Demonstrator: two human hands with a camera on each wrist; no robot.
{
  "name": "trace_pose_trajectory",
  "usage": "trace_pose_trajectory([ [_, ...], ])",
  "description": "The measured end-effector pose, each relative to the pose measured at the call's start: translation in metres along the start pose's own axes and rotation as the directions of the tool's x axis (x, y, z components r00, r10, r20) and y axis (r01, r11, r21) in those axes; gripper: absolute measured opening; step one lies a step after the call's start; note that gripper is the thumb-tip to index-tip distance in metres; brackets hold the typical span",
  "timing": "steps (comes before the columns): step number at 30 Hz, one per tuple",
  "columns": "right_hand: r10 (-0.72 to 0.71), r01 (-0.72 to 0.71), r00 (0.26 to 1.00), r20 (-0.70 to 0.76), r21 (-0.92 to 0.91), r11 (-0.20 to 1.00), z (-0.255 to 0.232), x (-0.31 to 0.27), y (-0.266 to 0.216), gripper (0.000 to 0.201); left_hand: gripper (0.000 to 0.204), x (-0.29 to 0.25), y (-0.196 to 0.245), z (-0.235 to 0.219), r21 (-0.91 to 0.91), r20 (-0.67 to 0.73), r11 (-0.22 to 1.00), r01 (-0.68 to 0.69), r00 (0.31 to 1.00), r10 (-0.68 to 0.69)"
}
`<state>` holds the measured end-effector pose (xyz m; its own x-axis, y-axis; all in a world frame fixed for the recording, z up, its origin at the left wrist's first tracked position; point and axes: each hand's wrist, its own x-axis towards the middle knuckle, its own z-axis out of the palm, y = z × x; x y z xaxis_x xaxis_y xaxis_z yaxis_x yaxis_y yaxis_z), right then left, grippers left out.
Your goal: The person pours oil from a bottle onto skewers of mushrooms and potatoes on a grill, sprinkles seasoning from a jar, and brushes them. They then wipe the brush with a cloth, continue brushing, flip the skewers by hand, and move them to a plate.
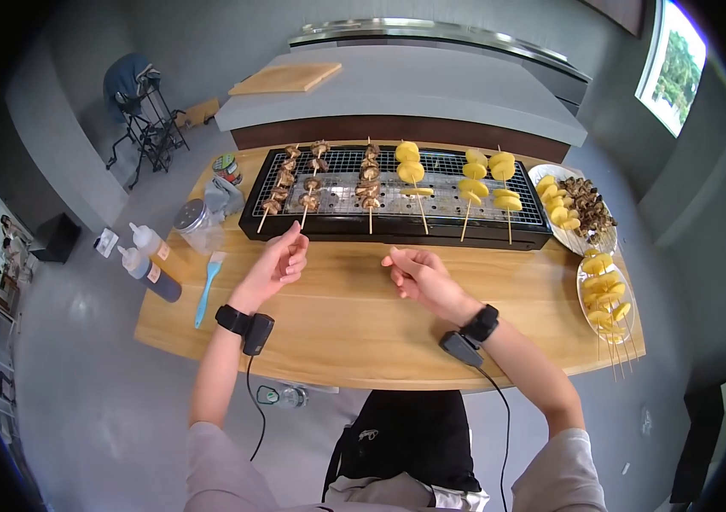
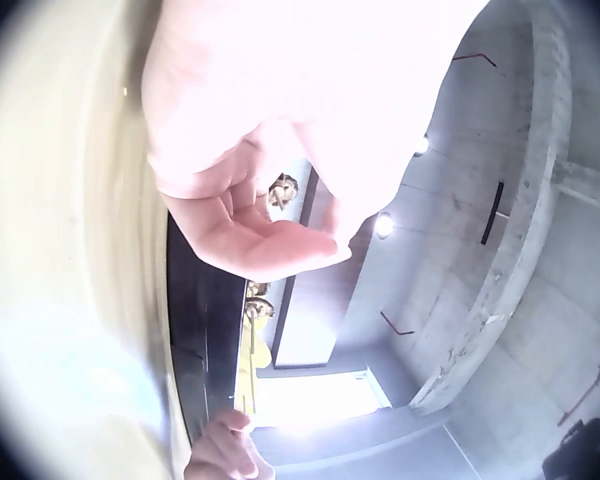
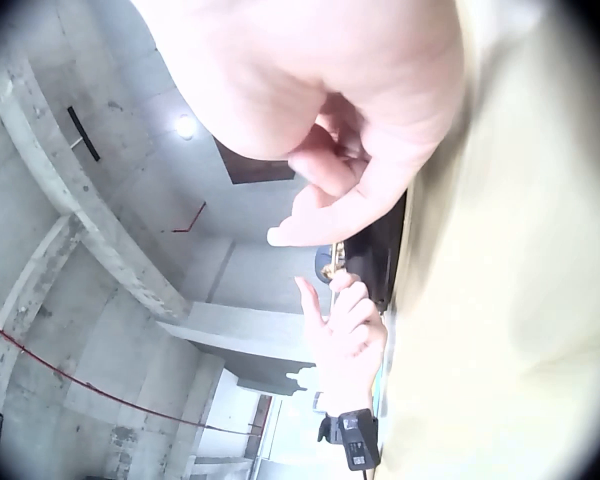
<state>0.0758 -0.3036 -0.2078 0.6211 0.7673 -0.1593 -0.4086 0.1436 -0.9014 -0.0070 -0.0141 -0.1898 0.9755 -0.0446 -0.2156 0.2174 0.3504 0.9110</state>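
My left hand (image 1: pixel 276 266) is just in front of the grill (image 1: pixel 337 229), palm inward and fingers loosely bent, its fingertips close to the stick of a mushroom skewer (image 1: pixel 311 183). Whether they touch is unclear. My right hand (image 1: pixel 427 282) hovers over the table with bent fingers and nothing visible in them. Three mushroom skewers lie on the grill's left half and three yellow-slice skewers (image 1: pixel 411 172) on its right, sticks towards me. In the left wrist view the left hand (image 2: pixel 270 150) has its fingertips near each other; the right wrist view shows the right hand (image 3: pixel 350 120) loosely curled.
Sauce bottles (image 1: pixel 151 273), a glass jar (image 1: pixel 197 224) and a blue brush (image 1: pixel 208 288) are on the table's left. At the right are a plate of mushrooms and yellow slices (image 1: pixel 542 173) and a plate of yellow skewers (image 1: pixel 583 299). Cables hang from both wrists.
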Motion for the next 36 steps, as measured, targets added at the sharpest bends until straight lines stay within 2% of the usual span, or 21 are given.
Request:
trace_pose_trajectory([
  [2, -0.008, 0.008, 1.000, 0.024, 0.004, 1.000, -0.016, -0.015, -0.007, 0.029, 0.047, -0.001, 0.000, 0.004, -0.039, 0.017, 0.999, 0.002, 1.000, -0.002],
  [4, -0.080, 0.080, 0.997, -0.015, 0.026, 0.996, -0.028, -0.024, -0.011, 0.026, 0.047, 0.000, 0.000, 0.005, -0.073, 0.027, 0.997, 0.009, 1.000, -0.007],
  [6, -0.111, 0.112, 0.994, -0.015, 0.031, 0.993, -0.033, -0.025, -0.017, 0.029, 0.049, 0.000, 0.000, 0.006, -0.054, 0.021, 0.998, -0.041, 0.999, 0.042],
  [8, -0.165, 0.170, 0.985, -0.041, 0.167, 0.971, -0.031, -0.024, -0.024, 0.033, 0.050, 0.003, -0.002, 0.004, -0.051, 0.023, 0.997, -0.052, 0.998, 0.054],
  [9, -0.108, 0.113, 0.993, -0.038, 0.216, 0.970, -0.027, -0.022, -0.028, 0.038, 0.049, 0.003, -0.001, 0.005, 0.001, 0.026, 0.999, -0.039, 0.999, 0.039],
  [11, -0.090, 0.087, 0.996, -0.001, 0.281, 0.956, -0.023, -0.016, -0.031, 0.038, 0.049, 0.005, 0.004, 0.005, 0.067, 0.026, 0.997, -0.028, 0.999, 0.027],
  [12, -0.063, 0.049, 0.998, 0.031, 0.339, 0.940, -0.021, -0.014, -0.029, 0.039, 0.047, 0.007, 0.004, 0.006, 0.042, 0.023, 0.999, -0.022, 1.000, 0.021],
  [15, -0.089, 0.076, 0.996, 0.007, 0.461, 0.884, -0.023, -0.002, -0.026, 0.038, 0.040, 0.014, 0.003, 0.003, -0.024, 0.041, 0.999, -0.040, 0.998, 0.041],
  [17, -0.120, 0.101, 0.993, 0.011, 0.462, 0.881, -0.023, 0.004, -0.025, 0.035, 0.028, 0.014, 0.005, 0.003, -0.128, 0.058, 0.990, -0.063, 0.996, 0.071],
  [20, -0.125, 0.112, 0.992, -0.002, 0.457, 0.882, -0.021, 0.006, -0.026, 0.031, 0.025, 0.016, 0.011, 0.012, -0.148, 0.053, 0.986, -0.080, 0.995, 0.089],
  [27, -0.086, 0.111, 0.993, -0.085, 0.360, 0.926, -0.020, 0.001, -0.025, 0.027, 0.022, 0.018, 0.021, 0.034, -0.078, 0.053, 0.988, -0.134, 0.989, 0.138],
  [31, -0.051, 0.103, 0.986, -0.159, 0.340, 0.935, -0.018, -0.002, -0.020, 0.028, 0.022, 0.021, 0.005, 0.032, -0.084, -0.002, 0.989, -0.120, 0.993, 0.120],
  [34, -0.044, 0.097, 0.983, -0.178, 0.305, 0.947, -0.016, 0.003, -0.016, 0.028, 0.023, 0.016, -0.003, 0.032, -0.096, 0.025, 0.992, -0.083, 0.996, 0.086],
  [36, -0.092, 0.150, 0.973, -0.211, 0.278, 0.949, -0.017, 0.004, -0.018, 0.028, 0.023, 0.017, -0.005, 0.033, -0.153, 0.079, 0.987, -0.055, 0.995, 0.068],
])
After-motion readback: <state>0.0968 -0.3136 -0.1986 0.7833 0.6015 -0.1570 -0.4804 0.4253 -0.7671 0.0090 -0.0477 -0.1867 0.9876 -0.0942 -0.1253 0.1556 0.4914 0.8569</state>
